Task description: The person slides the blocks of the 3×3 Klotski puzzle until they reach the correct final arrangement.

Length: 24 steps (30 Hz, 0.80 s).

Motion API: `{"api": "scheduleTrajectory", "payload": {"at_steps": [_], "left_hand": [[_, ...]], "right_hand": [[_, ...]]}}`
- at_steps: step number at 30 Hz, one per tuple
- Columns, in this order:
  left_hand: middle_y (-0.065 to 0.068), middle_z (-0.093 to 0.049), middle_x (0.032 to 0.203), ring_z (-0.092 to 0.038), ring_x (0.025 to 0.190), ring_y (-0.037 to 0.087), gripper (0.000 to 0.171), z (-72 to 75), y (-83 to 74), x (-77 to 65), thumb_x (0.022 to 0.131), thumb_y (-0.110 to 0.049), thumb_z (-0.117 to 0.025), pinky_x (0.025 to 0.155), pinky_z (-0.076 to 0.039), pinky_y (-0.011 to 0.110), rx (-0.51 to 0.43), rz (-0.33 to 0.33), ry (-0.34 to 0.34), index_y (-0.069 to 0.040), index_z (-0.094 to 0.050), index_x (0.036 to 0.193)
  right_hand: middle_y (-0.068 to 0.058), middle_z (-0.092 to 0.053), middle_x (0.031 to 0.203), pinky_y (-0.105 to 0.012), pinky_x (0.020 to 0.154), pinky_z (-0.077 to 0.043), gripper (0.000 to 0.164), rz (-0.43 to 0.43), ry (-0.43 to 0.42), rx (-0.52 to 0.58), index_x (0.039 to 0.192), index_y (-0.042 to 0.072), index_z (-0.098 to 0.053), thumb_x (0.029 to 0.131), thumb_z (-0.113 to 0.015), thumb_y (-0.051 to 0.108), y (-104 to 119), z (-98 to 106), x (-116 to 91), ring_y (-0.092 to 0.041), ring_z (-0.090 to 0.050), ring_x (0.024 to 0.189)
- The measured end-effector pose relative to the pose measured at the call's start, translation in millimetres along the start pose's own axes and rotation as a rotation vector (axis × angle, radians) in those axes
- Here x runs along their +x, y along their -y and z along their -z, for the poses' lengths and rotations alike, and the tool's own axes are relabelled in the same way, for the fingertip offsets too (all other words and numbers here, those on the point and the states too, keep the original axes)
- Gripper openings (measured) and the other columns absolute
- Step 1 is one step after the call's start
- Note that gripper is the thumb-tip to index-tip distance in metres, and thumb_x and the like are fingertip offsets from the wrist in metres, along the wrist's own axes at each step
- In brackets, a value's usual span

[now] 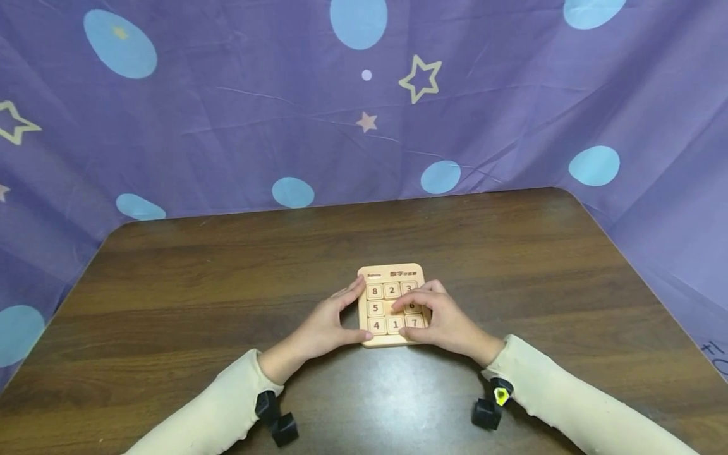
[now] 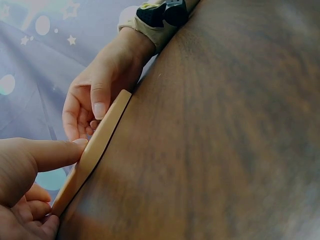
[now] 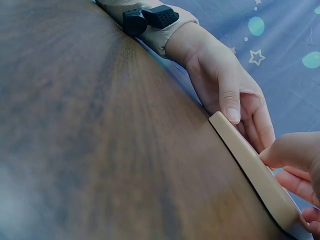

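A wooden number slide puzzle point(image 1: 382, 342) lies flat on the table near its middle, its tiles reading 8 2 3, then 5, a gap and 6, then 4 1 7. My left hand point(image 1: 327, 322) grips its left side, thumb at the lower left corner and fingers by the upper left edge. Over the right side curves my right hand point(image 1: 446, 319). Its index fingertip is at the gap in the middle row, and its thumb rests between the 1 and 7 tiles at the bottom. Both wrist views show the puzzle edge-on point(image 2: 100, 145) point(image 3: 255, 175), hiding the tiles.
The dark wooden table point(image 1: 227, 272) stretches out around the puzzle on all sides. Behind it hangs a purple cloth point(image 1: 227, 126) with blue spots and stars. Small black devices point(image 1: 277, 418) are strapped at both sleeved wrists.
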<state>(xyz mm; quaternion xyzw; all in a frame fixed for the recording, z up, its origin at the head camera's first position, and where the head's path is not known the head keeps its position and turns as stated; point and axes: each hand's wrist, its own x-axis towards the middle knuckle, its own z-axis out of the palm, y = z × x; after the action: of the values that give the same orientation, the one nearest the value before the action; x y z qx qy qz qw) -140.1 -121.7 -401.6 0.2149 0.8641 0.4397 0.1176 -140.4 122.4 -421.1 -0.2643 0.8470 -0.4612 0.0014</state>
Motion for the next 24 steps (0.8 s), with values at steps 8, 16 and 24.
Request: {"api": "scheduleTrajectory", "payload": {"at_steps": [8, 16, 24], "left_hand": [[0.009, -0.024, 0.154, -0.022, 0.141, 0.028, 0.089, 1.7, -0.3, -0.4, 0.071, -0.019, -0.081, 0.114, -0.018, 0.045, 0.004, -0.007, -0.002, 0.002, -0.033, 0.143], [0.009, -0.025, 0.153, -0.023, 0.141, 0.027, 0.089, 0.1, 0.9, 0.2, 0.072, -0.019, -0.081, 0.114, -0.019, 0.045, 0.009, -0.019, 0.001, 0.002, -0.033, 0.143], [0.009, -0.025, 0.153, -0.023, 0.141, 0.027, 0.088, -0.4, 1.0, 0.1, 0.072, -0.018, -0.081, 0.114, -0.019, 0.046, 0.007, -0.024, 0.003, 0.001, -0.033, 0.143]], "right_hand": [[0.006, -0.058, 0.095, -0.028, 0.077, -0.038, 0.033, 0.017, 0.008, 0.023, 0.097, 0.018, -0.071, 0.067, -0.081, 0.013, 0.3, 0.5, 2.8, -0.013, -0.040, 0.091], [0.004, -0.058, 0.094, -0.027, 0.076, -0.037, 0.030, -0.015, -0.015, 0.031, 0.096, 0.018, -0.072, 0.068, -0.082, 0.015, -1.5, -1.4, 3.8, -0.014, -0.041, 0.089], [0.005, -0.058, 0.091, -0.027, 0.072, -0.038, 0.030, -0.025, -0.046, 0.016, 0.095, 0.019, -0.072, 0.067, -0.083, 0.014, -0.1, -1.4, 5.6, -0.014, -0.043, 0.086]]}}
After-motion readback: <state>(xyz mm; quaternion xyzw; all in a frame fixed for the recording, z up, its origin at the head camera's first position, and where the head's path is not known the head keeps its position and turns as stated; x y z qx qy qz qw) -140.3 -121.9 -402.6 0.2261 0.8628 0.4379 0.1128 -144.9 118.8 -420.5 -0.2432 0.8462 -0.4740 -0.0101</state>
